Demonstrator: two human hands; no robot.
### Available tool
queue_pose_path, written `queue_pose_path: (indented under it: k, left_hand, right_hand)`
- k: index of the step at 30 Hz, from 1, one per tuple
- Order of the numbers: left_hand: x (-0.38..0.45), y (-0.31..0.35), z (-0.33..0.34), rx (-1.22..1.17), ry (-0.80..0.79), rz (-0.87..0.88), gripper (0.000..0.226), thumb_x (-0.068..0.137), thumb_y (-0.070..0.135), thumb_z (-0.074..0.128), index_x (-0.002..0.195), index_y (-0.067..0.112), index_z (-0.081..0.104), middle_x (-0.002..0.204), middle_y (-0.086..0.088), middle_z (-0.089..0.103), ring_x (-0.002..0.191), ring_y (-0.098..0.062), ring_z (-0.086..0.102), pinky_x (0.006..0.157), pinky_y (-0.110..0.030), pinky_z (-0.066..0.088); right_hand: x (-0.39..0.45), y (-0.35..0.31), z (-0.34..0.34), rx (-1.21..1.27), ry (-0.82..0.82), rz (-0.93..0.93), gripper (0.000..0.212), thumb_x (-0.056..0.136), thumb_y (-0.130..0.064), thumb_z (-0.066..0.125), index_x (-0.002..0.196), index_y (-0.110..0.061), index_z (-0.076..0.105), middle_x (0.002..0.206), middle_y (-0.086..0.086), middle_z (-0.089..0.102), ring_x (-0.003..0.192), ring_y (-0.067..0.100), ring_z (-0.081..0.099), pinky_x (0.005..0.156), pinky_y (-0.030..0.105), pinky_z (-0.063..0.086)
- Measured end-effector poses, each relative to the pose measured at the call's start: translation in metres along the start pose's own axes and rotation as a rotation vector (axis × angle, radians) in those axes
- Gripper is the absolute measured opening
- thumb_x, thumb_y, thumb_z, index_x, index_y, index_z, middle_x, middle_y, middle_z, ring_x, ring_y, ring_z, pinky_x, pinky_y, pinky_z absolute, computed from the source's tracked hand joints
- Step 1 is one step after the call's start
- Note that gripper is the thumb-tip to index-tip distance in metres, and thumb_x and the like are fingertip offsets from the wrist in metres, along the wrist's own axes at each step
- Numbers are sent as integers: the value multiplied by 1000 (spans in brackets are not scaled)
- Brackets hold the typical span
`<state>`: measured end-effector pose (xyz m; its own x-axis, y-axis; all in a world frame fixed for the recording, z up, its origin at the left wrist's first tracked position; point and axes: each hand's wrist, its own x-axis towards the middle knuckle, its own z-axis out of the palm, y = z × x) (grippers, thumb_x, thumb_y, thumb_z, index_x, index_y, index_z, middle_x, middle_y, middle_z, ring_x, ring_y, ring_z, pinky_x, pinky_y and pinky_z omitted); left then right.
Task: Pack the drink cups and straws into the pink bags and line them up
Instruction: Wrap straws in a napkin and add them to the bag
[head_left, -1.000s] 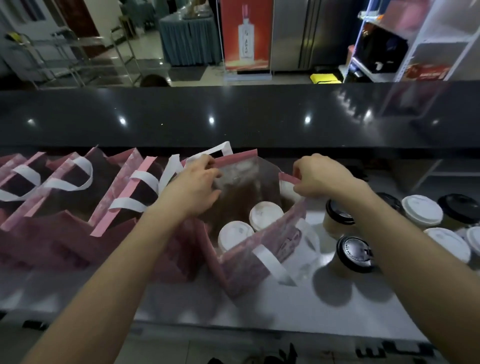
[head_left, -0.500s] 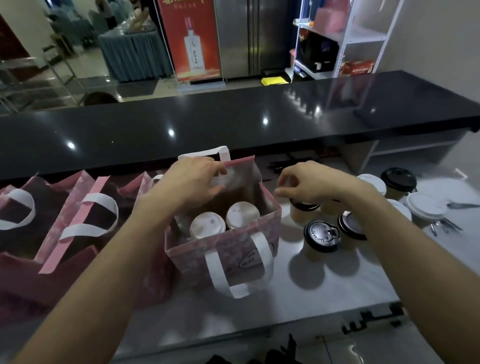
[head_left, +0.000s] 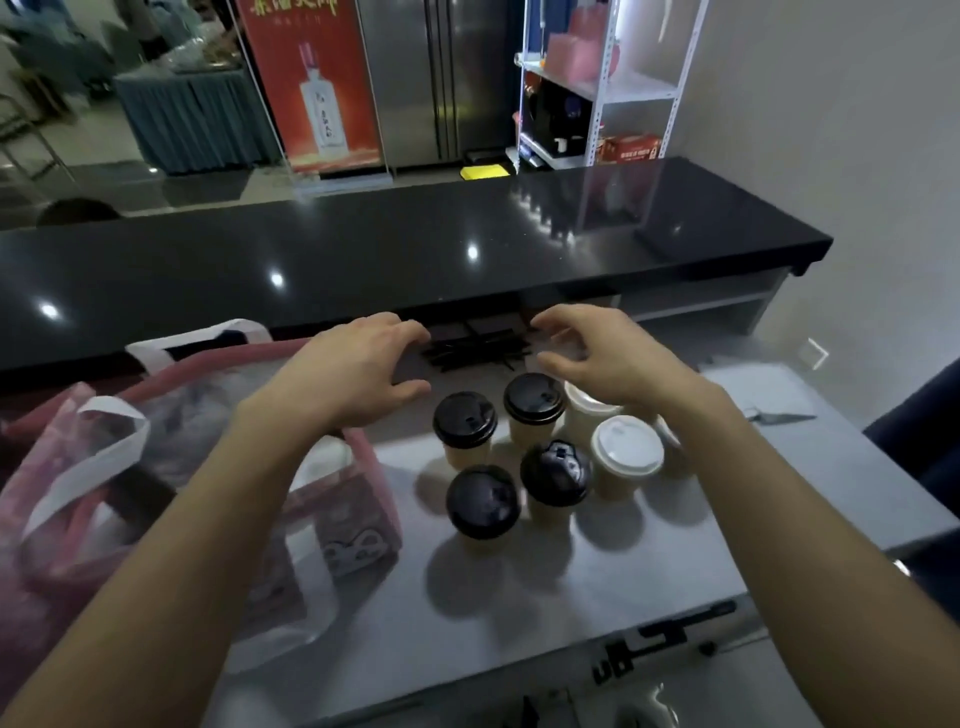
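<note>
Both my hands hover over the grey worktop with loosely spread fingers, holding nothing. My left hand (head_left: 358, 371) is above the right edge of a pink bag (head_left: 358, 514) with white handles. My right hand (head_left: 597, 358) is over the far cups. Between and just beyond my fingertips lies a pile of black straws (head_left: 478, 351). Paper cups stand in a cluster: several with black lids (head_left: 465, 421) and some with white lids (head_left: 626, 447). More pink bags (head_left: 62, 457) sit blurred at the left.
A raised black counter (head_left: 363, 249) runs along the far side of the worktop (head_left: 597, 561). A small metal tool (head_left: 779, 415) lies at the right. Shelving, a fridge and a red poster stand behind the counter.
Both hands let go of the pink bag's rim and moved right and forward, opening over the straws and cups. The view swung right, so the bags now sit at the left.
</note>
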<state>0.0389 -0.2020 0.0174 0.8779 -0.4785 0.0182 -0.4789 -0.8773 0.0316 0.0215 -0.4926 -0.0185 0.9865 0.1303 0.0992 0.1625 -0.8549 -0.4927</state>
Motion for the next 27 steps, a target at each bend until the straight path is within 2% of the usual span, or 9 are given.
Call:
queue_pose_path:
  k: [4, 7, 13, 16, 20, 23, 27]
  left_hand:
    - [41, 58, 26, -63, 70, -61, 61, 99, 51, 72, 153, 28, 55, 144, 0, 60, 131, -27, 61, 108, -47, 52]
    - [69, 111, 48, -123, 79, -105, 60, 100, 51, 71, 153, 29, 55, 147, 0, 58, 132, -28, 61, 106, -51, 54]
    - [103, 189, 86, -175, 65, -143, 53, 100, 46, 70, 149, 27, 59, 147, 4, 58, 129, -27, 62, 100, -46, 54]
    - [114, 208, 96, -191, 53, -167, 50, 100, 44, 71, 147, 28, 61, 143, 6, 59, 126, -24, 63, 98, -46, 54]
    - [129, 224, 104, -190, 17, -185, 50, 101, 45, 69, 147, 29, 60, 142, 8, 59, 125, -21, 62, 97, -43, 52]
    - [141, 230, 108, -194, 3, -169, 50, 101, 44, 68, 148, 28, 60, 146, 8, 58, 129, -20, 61, 98, -41, 51]
    - [152, 237, 110, -238, 35, -146, 49, 101, 42, 69, 147, 27, 62, 144, 7, 61, 131, -20, 60, 103, -43, 51]
  right_hand:
    - [-4, 101, -37, 25, 156, 5, 30, 100, -27, 69, 130, -26, 72, 119, -7, 73, 107, 12, 69, 97, 32, 55]
    - [-11, 181, -52, 0, 192, 118, 26, 97, -21, 68, 121, -23, 77, 113, -3, 78, 100, 15, 70, 94, 31, 54]
    - [-39, 307, -11, -61, -50, 446, 20, 91, -17, 67, 107, -20, 79, 106, 7, 79, 97, 32, 71, 85, 37, 58]
    - [-51, 334, 21, -53, -134, 513, 9, 88, -25, 73, 91, -18, 77, 93, 10, 79, 89, 33, 72, 79, 39, 61]
    - [-44, 346, 44, -90, -152, 544, 33, 86, -44, 78, 94, -12, 72, 95, 14, 76, 93, 36, 72, 74, 38, 57]
    - [-36, 350, 50, -104, -162, 552, 25, 85, -30, 75, 96, -8, 71, 99, 17, 75, 98, 38, 72, 74, 37, 55]
    - [-38, 353, 40, 6, -171, 581, 13, 81, -18, 71, 84, -5, 70, 84, 12, 73, 87, 36, 72, 74, 40, 62]
